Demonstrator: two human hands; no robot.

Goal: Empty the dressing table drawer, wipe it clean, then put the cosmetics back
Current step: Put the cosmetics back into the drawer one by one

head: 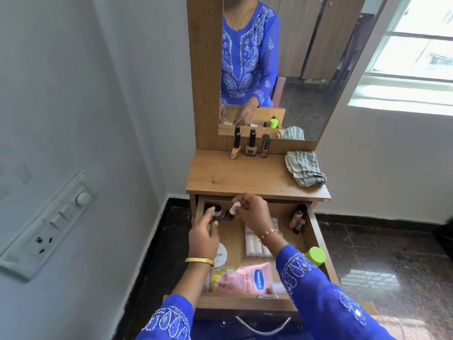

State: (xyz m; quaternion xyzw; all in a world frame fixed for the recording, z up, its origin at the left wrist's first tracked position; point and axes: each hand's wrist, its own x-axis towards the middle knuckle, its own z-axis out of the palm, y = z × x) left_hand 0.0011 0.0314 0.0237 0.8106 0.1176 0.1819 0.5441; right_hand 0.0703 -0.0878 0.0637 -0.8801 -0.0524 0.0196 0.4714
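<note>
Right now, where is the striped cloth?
The striped cloth lies bunched on the dressing table top, at its right edge, right of the three nail polish bottles.

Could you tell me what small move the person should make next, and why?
Probably lift the small bottle in the right hand onto the tabletop beside the three bottles already there, since the drawer still holds many cosmetics.
</note>
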